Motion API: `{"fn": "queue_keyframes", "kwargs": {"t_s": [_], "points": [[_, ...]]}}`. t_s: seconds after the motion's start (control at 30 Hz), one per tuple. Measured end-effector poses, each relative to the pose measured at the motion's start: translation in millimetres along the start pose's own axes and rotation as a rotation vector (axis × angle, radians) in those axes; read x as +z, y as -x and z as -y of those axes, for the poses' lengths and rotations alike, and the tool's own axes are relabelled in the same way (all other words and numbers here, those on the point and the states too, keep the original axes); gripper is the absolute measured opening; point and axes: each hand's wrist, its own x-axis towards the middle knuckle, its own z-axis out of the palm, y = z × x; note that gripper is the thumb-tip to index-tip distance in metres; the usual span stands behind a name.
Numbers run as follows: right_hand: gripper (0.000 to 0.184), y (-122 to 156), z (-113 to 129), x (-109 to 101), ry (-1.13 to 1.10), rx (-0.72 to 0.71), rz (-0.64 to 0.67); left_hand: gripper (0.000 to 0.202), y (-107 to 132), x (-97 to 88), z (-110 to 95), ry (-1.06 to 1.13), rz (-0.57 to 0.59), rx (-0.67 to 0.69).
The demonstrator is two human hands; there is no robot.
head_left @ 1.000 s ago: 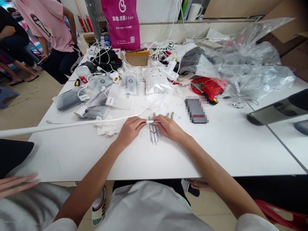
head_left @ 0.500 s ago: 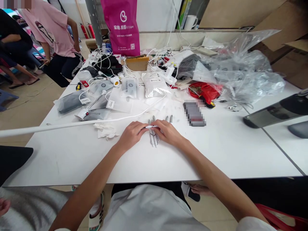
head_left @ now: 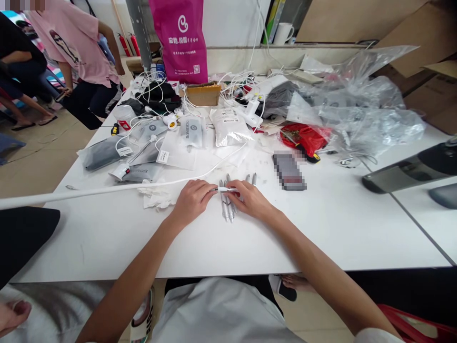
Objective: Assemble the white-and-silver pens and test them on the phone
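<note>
At the far left of the view, a co-worker's hand (head_left: 12, 317) is seen low over grey-striped cloth, well apart from the person's own hands. A long white cable (head_left: 89, 191) is laid across the white table (head_left: 107, 247), passing just beyond the left hand (head_left: 193, 200), and a crumpled white tissue (head_left: 155, 197) is left lying just beside that hand. The left hand is closed in a fingertip pinch on one end of a slim white-and-silver pen-shaped piece (head_left: 224, 189), and the other end is gripped in the same way by the right hand (head_left: 250, 200), so the piece is held level between the two hands, just above the table. Directly beneath it, a cluster of grey pen-shaped pieces (head_left: 226, 212) is lying between the wrists. A light, even pinch with the heels of both hands kept down is judged best here, since the slim piece is then steadied without the cluster below being disturbed. Beyond the right hand are two more grey pen tips (head_left: 254, 178), and further right a pixelated dark rectangular object (head_left: 289, 171) is lying on the table. Compared with the earlier view, the piece is held more level, and more of its length is exposed between the hands.
</note>
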Motion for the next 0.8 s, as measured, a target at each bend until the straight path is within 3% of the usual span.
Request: {"fn": "queue_keyframes", "kwargs": {"t_s": [0.2,0.8], "points": [[0.023,-1.2,-1.5,-3.4,0.04,-0.065,0.011,0.014,1.4,3.4,-7.6,0.004,-0.009,0.007],[0.026,0.5,2.3,-3.5,0.077,-0.063,0.017,0.011,0.9,4.0,-13.0,0.036,-0.049,-0.035]]}}
